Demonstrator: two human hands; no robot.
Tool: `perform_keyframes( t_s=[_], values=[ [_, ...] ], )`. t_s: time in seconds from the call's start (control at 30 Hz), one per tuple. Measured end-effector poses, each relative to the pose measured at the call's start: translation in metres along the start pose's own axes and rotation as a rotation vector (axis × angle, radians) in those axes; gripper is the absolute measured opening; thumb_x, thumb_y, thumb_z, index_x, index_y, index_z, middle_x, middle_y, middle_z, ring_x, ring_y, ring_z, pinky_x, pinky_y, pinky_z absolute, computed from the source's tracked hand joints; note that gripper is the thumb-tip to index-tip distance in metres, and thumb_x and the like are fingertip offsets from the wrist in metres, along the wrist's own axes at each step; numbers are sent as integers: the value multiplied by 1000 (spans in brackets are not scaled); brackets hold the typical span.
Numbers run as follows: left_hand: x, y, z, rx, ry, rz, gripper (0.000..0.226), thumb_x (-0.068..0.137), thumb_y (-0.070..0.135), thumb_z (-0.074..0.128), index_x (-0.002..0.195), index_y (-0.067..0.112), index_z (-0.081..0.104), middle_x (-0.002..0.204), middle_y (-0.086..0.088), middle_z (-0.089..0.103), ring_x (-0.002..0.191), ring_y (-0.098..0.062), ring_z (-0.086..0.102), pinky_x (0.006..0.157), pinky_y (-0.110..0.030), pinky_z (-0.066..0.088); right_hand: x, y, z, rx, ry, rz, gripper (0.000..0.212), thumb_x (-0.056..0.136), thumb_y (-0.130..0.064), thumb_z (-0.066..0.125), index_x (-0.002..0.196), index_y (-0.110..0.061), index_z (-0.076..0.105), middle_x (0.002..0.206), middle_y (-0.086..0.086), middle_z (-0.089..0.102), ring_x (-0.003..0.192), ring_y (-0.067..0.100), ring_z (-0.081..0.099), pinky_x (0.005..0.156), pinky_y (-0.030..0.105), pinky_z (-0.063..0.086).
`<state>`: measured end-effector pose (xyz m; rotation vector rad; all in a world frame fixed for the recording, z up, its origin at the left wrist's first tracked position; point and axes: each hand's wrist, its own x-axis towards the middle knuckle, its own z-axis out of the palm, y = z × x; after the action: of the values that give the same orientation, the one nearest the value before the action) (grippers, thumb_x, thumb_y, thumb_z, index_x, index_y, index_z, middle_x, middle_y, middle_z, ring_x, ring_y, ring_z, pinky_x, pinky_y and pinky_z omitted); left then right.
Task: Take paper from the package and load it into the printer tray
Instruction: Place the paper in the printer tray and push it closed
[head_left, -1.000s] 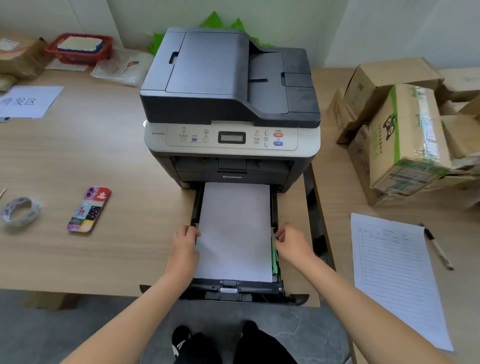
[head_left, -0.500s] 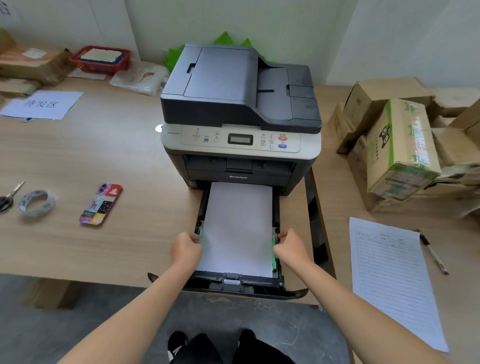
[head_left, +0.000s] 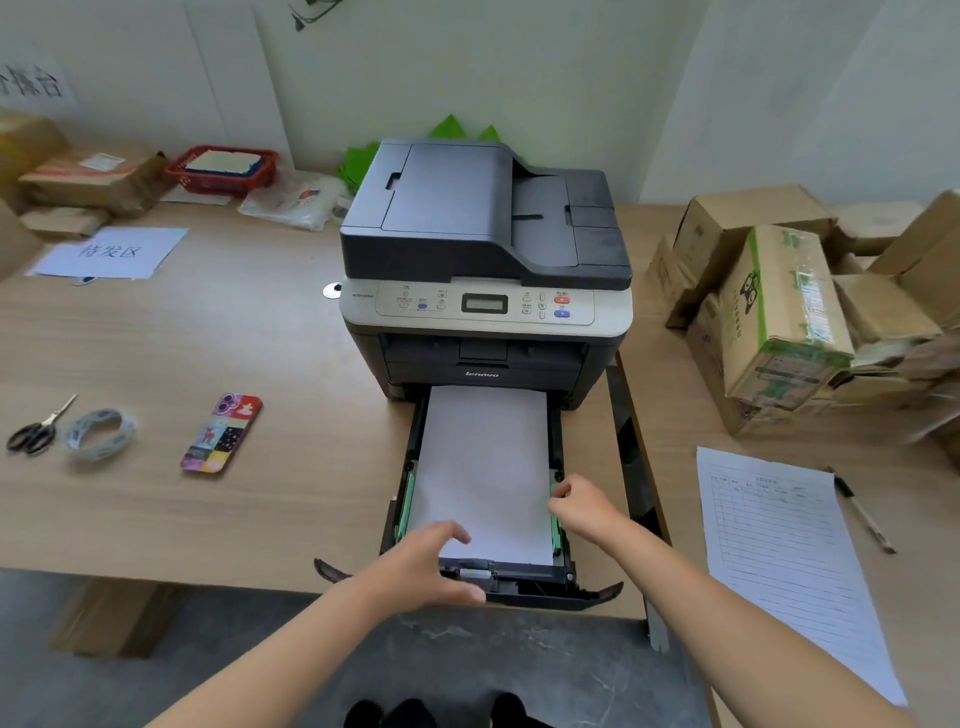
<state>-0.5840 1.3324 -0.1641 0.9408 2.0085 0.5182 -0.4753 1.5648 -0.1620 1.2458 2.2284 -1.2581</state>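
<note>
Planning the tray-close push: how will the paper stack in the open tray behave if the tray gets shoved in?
The paper stack lies flat between the green side guides, so it probably stays square. Loose sheets are floppy and slick; a hard shove might slide the top ones. The left hand hovers open over the tray front.

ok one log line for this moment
stage: paper in open tray | left hand: open above tray front | right hand: at right guide | printer: tray out

Dark grey printer upright on wooden desk, pale control strip across front. Black tray pulled out toward desk edge, green side guides showing. White paper lying flat inside, squared between guides.
</note>
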Motion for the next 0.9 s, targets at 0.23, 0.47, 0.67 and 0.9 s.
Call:
perform_keyframes(
  t_s=[0.23, 0.47, 0.67, 0.9],
  values=[
    [21, 19, 11, 469, 66, 128, 40, 81, 31, 64, 119, 20, 56, 117, 0, 62, 109, -21, 57, 83, -33, 46, -9, -9, -14, 9, 98, -101, 24, 94, -9, 48, 116, -10, 58, 116, 7, 60, 98, 16, 54, 79, 26, 44],
    [77, 26, -16, 381, 299, 72, 27, 87, 21, 65, 112, 20, 55, 115, -3, 64, 102, -23, 61, 84, -36, 51, -26, -30, -16, 91, -55, -193, 27, 93, 0, 39, 104, -2, 64, 83, 11, 71, 69, 16, 67, 60, 22, 57],
    [55, 29, -26, 272, 384, 306, 22, 91, 38, 54, 106, 23, 60, 104, 9, 65, 95, -7, 60, 84, -26, 52, -17, -23, -2, -237, -231, -162, 34, 92, -16, 45, 115, -13, 71, 117, 7, 71, 107, 18, 66, 97, 34, 52],
    [37, -20, -30, 365, 194, 33, 32, 91, 37, 43, 103, 20, 68, 104, 4, 71, 90, -13, 63, 79, -29, 52, 1, -15, 13, -394, -173, -120, 32, 94, -13, 42, 68, -10, 60, 74, 7, 59, 64, 17, 53, 70, 33, 45]
  ],
)
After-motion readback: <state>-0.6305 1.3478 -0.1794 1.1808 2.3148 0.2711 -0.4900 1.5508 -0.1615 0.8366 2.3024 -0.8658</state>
